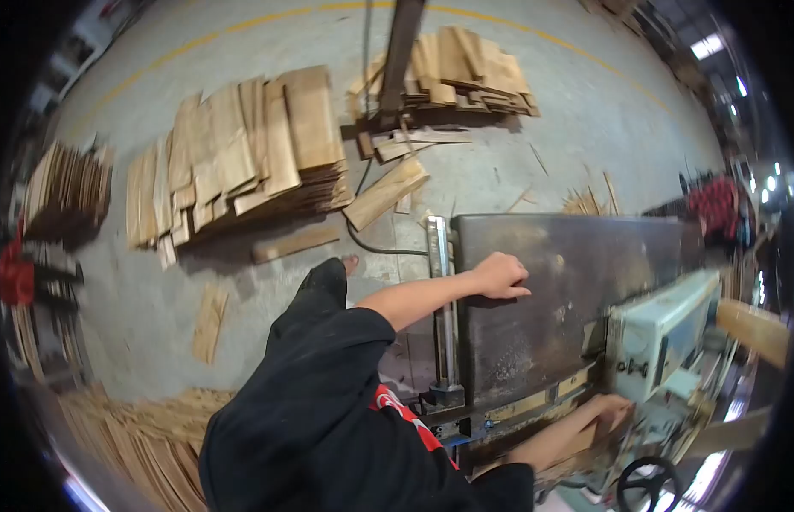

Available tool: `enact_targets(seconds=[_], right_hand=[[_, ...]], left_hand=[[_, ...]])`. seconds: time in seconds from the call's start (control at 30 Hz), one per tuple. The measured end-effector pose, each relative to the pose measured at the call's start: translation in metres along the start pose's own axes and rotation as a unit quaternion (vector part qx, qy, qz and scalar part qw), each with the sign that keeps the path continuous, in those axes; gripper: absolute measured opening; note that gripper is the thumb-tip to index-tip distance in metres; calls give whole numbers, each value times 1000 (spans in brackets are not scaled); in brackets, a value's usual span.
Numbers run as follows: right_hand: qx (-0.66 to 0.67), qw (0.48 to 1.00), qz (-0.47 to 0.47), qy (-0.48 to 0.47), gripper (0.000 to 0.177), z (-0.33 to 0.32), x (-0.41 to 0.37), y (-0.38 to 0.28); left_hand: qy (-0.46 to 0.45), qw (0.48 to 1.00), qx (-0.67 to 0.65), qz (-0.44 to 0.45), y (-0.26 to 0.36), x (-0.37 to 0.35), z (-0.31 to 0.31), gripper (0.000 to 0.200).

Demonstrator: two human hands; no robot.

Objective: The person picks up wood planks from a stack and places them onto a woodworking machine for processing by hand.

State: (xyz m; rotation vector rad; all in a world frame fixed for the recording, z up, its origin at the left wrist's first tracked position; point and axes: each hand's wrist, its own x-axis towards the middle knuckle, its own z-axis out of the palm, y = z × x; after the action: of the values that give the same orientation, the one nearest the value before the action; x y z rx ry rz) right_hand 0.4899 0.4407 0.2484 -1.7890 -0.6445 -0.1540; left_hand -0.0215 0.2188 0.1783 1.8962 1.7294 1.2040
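1. The left hand [499, 277] is lying with its grip released, fingers loosely curled, on the dark, dusty steel desk [576, 247] of the machine.
2. The right hand [610, 414] is reaching in just beside the pale green metal machine housing [661, 328], at the desk's edge; I cannot tell its grip.
3. Likely risk: those hidden fingers are sitting near working parts and could get caught.
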Motion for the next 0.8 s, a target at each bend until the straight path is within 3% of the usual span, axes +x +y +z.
enact_targets(seconds=[0.07,0.1,0.13,0.2,0.23,0.27,0.3,0.33,0.4,0.43,0.5,0.63,0.73,0.8], right_hand=[[2,992,-86,-91,49,-43,-58,-24],[87,981,-19,-175,43,-76,-105,-59],[158,958,-41,-236,38,-92,-130,-55],[109,941,-134,-290,34,-152,-210,-93],[83,929,-181,-313,32,-178,-244,-110],[74,915,-212,-335,31,-190,-268,-114],[68,901,-243,-354,29,-200,-288,-113],[60,885,-272,-372,27,-210,-312,-117],[19,869,-231,-438,25,-230,-371,-146],[1,856,-213,-471,24,-227,-400,-162],[1,760,-290,-582,21,-213,-455,-189],[-80,489,-508,-704,19,-181,-538,-254],[-81,540,-353,-760,19,-188,-595,-283],[-79,543,-335,-766,21,-199,-615,-288]], left_hand=[[104,986,-130,-19,1,-14,-7,34],[153,969,-191,-25,-1,-26,-12,31],[217,955,-203,-23,-2,-46,-33,20],[278,945,-168,-37,-27,-102,-86,20],[269,950,-133,-92,-50,-140,-115,20],[360,927,-60,-83,-81,-175,-138,19],[402,906,-14,-132,-125,-216,-161,21],[419,867,62,-263,-155,-258,-200,25],[452,756,196,-430,-216,-332,-278,35],[389,706,271,-526,-248,-371,-312,57],[390,587,342,-622,-299,-412,-367,93],[352,485,246,-762,-368,-420,-426,129],[345,437,159,-815,-387,-411,-440,135],[322,425,151,-832,-381,-409,-445,133]])
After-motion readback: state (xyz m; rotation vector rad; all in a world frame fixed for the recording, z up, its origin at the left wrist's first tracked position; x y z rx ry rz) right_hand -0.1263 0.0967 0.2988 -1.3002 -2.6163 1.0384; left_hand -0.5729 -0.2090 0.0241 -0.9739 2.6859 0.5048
